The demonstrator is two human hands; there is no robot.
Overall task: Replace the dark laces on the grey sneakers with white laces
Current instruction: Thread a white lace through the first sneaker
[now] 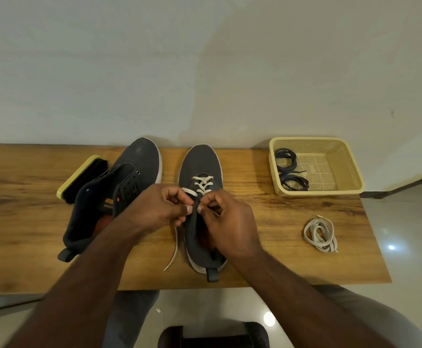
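Two grey sneakers stand on the wooden table (pixel 267 247). The right sneaker (pixel 200 162) carries a white lace (pixel 203 183) crossed through its front eyelets. My left hand (pixel 159 209) and my right hand (pixel 227 222) meet over its tongue, each pinching the white lace near the upper eyelets. One loose end of that lace hangs down the shoe's left side to the table. The left sneaker (pixel 137 159) has no lace and its tongue is pulled open. A spare white lace (pixel 320 233) lies coiled at the right. Two coiled dark laces (pixel 289 170) lie in the basket.
A yellow plastic basket (pixel 340 167) stands at the table's back right. A yellow-backed shoe brush (pixel 79 179) lies left of the left sneaker. The table's right edge runs just past the spare lace. A wall rises right behind the table.
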